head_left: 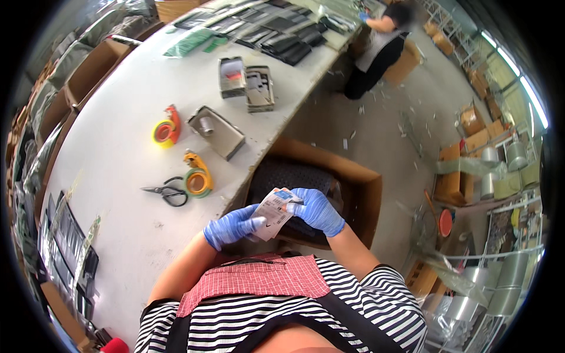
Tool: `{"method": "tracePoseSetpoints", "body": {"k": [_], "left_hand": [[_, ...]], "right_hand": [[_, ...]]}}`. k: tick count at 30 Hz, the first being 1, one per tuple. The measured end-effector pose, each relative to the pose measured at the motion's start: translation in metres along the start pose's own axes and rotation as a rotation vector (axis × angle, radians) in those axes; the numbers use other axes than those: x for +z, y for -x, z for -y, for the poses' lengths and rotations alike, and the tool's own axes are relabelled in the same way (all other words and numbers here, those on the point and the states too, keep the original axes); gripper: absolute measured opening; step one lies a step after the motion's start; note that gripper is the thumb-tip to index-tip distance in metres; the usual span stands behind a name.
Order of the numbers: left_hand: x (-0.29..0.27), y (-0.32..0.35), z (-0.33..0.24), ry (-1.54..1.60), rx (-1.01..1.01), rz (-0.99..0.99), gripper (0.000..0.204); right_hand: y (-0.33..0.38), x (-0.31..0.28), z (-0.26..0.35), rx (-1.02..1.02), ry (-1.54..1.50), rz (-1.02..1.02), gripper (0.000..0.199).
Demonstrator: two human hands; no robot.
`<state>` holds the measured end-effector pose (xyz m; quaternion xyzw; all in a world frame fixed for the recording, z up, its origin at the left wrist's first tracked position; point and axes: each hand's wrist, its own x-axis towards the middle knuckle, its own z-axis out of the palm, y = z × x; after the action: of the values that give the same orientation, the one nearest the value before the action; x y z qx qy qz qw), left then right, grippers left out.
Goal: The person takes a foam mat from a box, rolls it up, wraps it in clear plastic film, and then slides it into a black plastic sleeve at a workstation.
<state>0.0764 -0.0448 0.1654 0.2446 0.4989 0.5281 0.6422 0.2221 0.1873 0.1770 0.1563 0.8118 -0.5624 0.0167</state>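
Both my hands wear blue-striped gloves and meet in front of me, just off the table's edge. Between them is a small stack of white printed labels (pixel 273 215) with blue and orange patches at the top. My left hand (pixel 233 227) pinches the stack from the left, its thumb lying across the front. At the upper right corner my right hand (pixel 316 210) grips the same stack, fingertips on the top label. Behind the labels, an open cardboard box (pixel 368 203) holds a dark perforated item (pixel 288 179), partly hidden by my hands.
On the white table (pixel 118 135) lie black-handled scissors (pixel 170 191), an orange tape dispenser (pixel 199 176), a red one (pixel 171 125) and small open boxes (pixel 220 132). Dark packaged pieces (pixel 282 29) cover its far end. A person (pixel 379 50) stands there. Metal shelves (pixel 500 259) are at right.
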Motion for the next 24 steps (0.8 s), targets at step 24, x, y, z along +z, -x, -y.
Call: {"method": "tracePoseSetpoints", "body": {"k": [24], "left_hand": [[-0.062, 0.302, 0.013, 0.428, 0.606, -0.559, 0.053]], "right_hand": [[-0.068, 0.270, 0.231, -0.199, -0.242, 0.202, 0.017]]}}
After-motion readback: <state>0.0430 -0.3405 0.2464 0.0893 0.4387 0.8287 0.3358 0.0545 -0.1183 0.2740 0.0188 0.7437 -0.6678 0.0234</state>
